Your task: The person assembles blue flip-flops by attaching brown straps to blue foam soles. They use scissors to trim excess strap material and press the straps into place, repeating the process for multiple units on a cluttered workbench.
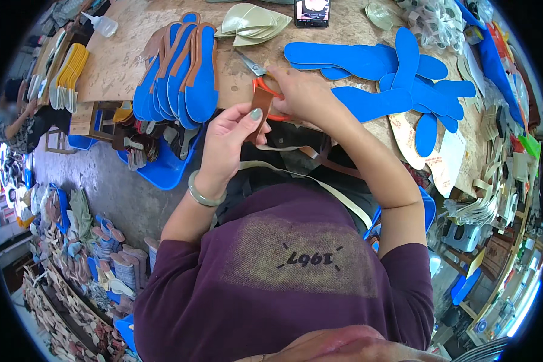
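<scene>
Between the thumb and fingers of my left hand (223, 136) is a brown leather strip (260, 107), whose long tail hangs down past the table edge toward my lap. My right hand (300, 93) is closed round the orange-handled scissors (251, 64), their metal blades pointing away from me to the upper left. The strip lies against the orange handles, just left of my right fingers. Ahead and to the left, blue insoles with brown edging (200, 90) overlap in a fanned row. Plain blue insoles (350, 57) lie in a loose pile beyond my right forearm.
Cream curved pieces (253, 24) and a phone (312, 15) sit at the table's far side. A squeeze bottle (104, 25) stands far left. Below the table edge is a blue bin (169, 172). Another person (21, 117) sits at the left. Shoe parts crowd the floor.
</scene>
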Demonstrator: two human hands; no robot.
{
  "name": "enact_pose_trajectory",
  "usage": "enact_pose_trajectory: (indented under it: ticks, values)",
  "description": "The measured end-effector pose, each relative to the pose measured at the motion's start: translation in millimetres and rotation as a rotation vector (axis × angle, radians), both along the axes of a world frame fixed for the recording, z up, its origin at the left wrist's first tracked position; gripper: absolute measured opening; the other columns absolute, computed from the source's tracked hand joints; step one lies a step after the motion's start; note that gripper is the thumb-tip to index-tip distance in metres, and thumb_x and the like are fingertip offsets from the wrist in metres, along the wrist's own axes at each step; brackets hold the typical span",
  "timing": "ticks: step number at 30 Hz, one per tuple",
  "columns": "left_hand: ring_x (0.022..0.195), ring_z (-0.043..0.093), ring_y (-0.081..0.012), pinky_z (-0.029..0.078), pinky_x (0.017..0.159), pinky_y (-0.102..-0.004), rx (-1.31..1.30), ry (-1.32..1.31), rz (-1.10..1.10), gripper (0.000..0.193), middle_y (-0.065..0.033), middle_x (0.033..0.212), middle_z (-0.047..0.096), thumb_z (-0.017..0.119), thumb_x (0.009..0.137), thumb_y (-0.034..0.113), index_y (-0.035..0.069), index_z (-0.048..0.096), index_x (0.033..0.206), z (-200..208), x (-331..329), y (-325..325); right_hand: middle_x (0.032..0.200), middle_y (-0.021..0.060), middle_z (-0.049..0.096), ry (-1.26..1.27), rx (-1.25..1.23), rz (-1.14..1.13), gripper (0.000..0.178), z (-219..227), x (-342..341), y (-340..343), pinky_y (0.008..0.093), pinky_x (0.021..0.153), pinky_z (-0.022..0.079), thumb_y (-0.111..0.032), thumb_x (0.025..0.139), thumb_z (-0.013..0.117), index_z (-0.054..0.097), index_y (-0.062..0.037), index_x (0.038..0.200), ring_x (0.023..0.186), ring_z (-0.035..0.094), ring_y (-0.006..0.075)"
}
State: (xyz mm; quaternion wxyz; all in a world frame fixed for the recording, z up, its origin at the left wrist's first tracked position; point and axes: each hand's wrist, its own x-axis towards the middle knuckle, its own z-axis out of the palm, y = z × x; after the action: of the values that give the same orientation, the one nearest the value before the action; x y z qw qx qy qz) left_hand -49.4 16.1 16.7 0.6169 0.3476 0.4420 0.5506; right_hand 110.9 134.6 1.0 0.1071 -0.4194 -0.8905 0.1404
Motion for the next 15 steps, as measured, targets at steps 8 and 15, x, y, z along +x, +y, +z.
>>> enact_pose_trajectory:
  ticks: [8, 15]
  values:
    - [0.064, 0.059, -0.009, 0.048, 0.061, -0.0217, -0.054, 0.002, -0.043, 0.016, -0.0061, 0.081, 0.065, 0.053, 0.095, 0.019, 0.004, 0.059, 0.097, 3.9, 12.9, 7.8, 0.097, 0.007, 0.057, 0.969, -0.96, -0.182, 0.083, 34.0, 75.2, -47.8, 0.0258, 0.062, 0.047, -0.016, 0.07, 0.073, 0.033, -0.0086, 0.143, 0.073, 0.057, 0.0111]
    - [0.065, 0.058, -0.0084, 0.047, 0.062, -0.0218, -0.079, 0.04, -0.167, 0.014, -0.0061, 0.082, 0.065, 0.053, 0.094, 0.017, 0.003, 0.058, 0.094, -9.7, 28.8, 7.9, 0.102, 0.0024, 0.049, 0.972, -1.128, -0.099, 0.123, 2.1, 130.3, -123.1, 0.025, 0.077, 0.041, -0.065, 0.048, 0.08, 0.027, -0.0086, 0.144, 0.084, 0.047, 0.0108]
